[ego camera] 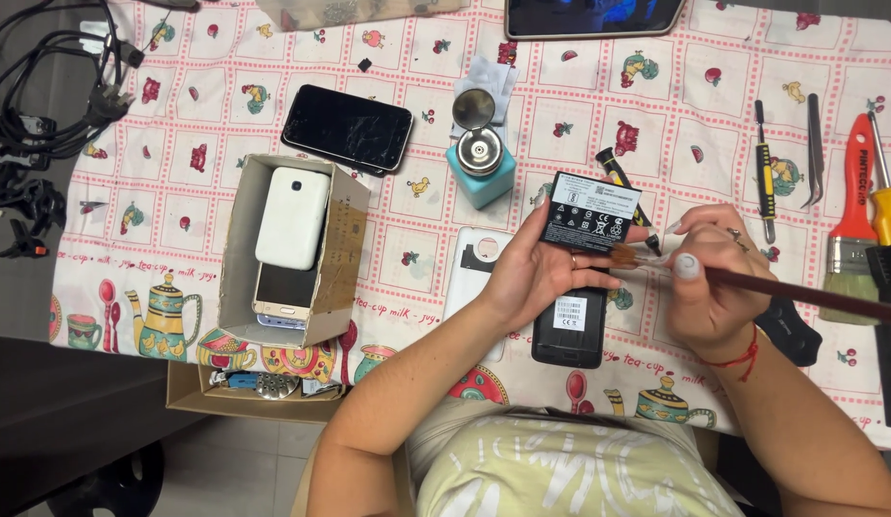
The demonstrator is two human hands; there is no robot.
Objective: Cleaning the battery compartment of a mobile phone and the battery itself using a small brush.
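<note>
My left hand (532, 273) pinches a flat black battery (591, 212) above the open phone (570, 327); my right hand (709, 287) grips a brush (752, 280), bristles touching the battery's lower edge. Beyond lie a white cover (474, 268), teal dispenser (481, 163), cracked handset (348, 127), tools.

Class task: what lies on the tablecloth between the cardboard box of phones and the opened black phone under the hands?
In the head view, a white phone back cover lies between the cardboard box and black phone.

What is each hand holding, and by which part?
The left hand grips a black phone battery by its lower edge; the right hand pinches a thin brush near its bristles.
</note>
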